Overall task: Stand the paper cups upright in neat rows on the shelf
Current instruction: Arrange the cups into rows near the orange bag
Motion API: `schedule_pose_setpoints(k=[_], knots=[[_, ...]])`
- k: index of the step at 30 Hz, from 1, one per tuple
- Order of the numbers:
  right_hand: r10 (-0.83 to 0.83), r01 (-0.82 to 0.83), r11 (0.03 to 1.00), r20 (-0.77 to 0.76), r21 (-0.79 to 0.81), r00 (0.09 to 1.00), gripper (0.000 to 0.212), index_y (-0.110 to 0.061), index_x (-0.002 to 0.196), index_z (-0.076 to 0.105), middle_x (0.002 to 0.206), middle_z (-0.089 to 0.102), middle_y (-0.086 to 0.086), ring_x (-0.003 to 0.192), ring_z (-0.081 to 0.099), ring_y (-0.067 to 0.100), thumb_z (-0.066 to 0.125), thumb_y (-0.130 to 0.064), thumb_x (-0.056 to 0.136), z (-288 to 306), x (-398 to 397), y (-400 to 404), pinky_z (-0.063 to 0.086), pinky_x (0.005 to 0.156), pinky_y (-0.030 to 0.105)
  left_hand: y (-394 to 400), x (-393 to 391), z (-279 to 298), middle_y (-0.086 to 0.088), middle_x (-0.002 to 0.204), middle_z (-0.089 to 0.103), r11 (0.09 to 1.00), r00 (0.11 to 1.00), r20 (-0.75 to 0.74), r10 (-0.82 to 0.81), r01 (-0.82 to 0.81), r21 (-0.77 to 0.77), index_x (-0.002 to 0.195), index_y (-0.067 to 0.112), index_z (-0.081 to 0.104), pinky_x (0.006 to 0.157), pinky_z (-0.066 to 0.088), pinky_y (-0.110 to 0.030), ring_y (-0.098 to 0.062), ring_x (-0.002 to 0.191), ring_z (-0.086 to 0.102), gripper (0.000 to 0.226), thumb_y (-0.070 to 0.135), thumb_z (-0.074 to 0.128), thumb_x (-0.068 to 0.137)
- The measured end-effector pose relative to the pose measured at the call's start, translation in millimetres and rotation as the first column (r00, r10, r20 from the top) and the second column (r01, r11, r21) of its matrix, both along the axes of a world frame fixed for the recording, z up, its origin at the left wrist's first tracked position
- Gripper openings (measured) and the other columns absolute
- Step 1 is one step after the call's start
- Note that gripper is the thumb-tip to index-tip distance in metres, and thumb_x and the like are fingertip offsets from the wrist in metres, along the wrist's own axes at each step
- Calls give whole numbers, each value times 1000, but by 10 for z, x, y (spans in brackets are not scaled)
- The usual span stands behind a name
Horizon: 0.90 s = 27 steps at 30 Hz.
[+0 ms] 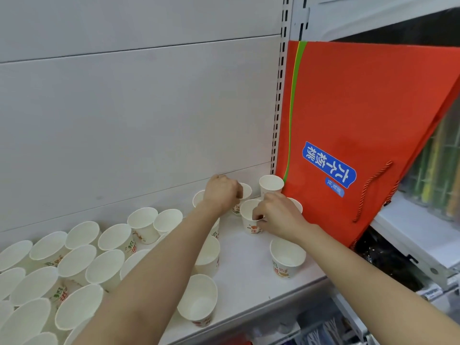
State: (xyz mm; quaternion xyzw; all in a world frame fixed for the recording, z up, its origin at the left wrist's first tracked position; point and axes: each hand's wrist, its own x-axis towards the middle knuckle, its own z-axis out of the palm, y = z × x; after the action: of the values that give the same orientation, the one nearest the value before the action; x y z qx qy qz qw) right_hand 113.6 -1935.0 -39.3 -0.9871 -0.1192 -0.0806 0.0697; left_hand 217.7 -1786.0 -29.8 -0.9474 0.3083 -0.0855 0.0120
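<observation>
Several white paper cups with red and green print stand upright on the white shelf point(244, 277), most of them crowded at the left point(74, 265). My left hand point(221, 192) pinches the rim of a cup point(246, 190) near the back wall. My right hand point(278, 215) grips the rim of another upright cup point(249, 215) just in front of it. One more cup point(271, 185) stands at the back right corner, and a single cup point(287, 257) stands near the front right. Another cup point(199, 300) sits at the front edge between my arms.
A large red paper bag point(361, 135) with a blue label and a cord handle leans at the shelf's right end, touching the rearmost cups. The white back panel point(137, 133) rises behind. A neighbouring shelf with packaged goods point(433, 180) lies to the right.
</observation>
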Motion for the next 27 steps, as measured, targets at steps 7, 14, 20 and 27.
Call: schedule_pose_setpoints(k=[7, 14, 20, 27], knots=[[10, -10, 1000, 18, 20, 1000, 10, -20, 81, 72, 80, 54, 5, 91, 44, 24, 65, -15, 75, 49, -115, -23, 35, 71, 32, -209, 23, -121, 3, 92, 73, 996, 998, -36, -48, 45, -80, 95, 30, 73, 86, 35, -31, -21, 95, 59, 20, 42, 58, 89], [70, -69, 994, 0, 81, 998, 14, -22, 81, 72, 79, 60, 4, 88, 51, 22, 64, -12, 74, -19, -58, -24, 43, 67, 36, 159, -13, 187, 10, 107, 71, 964, 999, -39, -26, 15, -267, 111, 30, 70, 86, 41, -27, -16, 105, 60, 26, 34, 69, 85], [247, -252, 962, 54, 106, 968, 13, -20, 76, 73, 79, 64, -4, 85, 53, 22, 74, -10, 68, -60, 32, 33, 46, 63, 37, 921, -102, 350, 11, 109, 69, 993, 982, -160, 105, -111, -33, 108, 32, 70, 85, 44, -25, -13, 103, 60, 35, 11, 62, 81], [290, -295, 951, 62, 88, 955, 13, -21, 78, 73, 77, 62, -7, 86, 48, 17, 72, -12, 69, -74, 238, 179, 46, 60, 39, 1058, -40, 163, 8, 97, 72, 994, 998, -50, 46, -41, 104, 96, 30, 75, 78, 30, -24, -20, 101, 53, 21, 17, 64, 83]])
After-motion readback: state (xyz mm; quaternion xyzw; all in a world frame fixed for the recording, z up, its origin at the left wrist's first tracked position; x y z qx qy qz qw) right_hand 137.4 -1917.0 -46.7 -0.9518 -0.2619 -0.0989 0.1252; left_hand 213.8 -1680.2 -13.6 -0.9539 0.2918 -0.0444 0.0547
